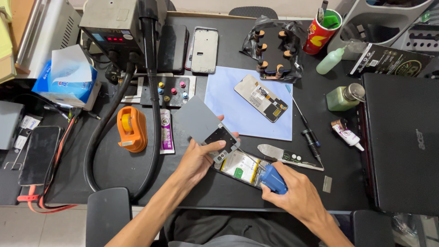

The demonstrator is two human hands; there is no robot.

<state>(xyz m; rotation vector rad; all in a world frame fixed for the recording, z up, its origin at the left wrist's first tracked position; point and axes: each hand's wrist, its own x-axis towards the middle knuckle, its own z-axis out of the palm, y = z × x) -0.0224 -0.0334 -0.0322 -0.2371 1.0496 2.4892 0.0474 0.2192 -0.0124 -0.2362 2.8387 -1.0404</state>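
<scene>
Left hand (197, 158) grips the grey back cover (203, 126), fingers closed on its lower edge, tilted above the open phone (240, 167) at the table's (114, 164) front edge. Right hand (295, 194) is closed around a blue tool (273, 179), tip on the phone.

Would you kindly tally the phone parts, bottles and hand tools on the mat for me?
Phone bodies and panels: 4 (opened phone, grey back cover, screen panel, frame)
Green bottles: 2
Hand tools: 3 (blue-handled tool, screwdriver, scraper)
Total: 9
</scene>
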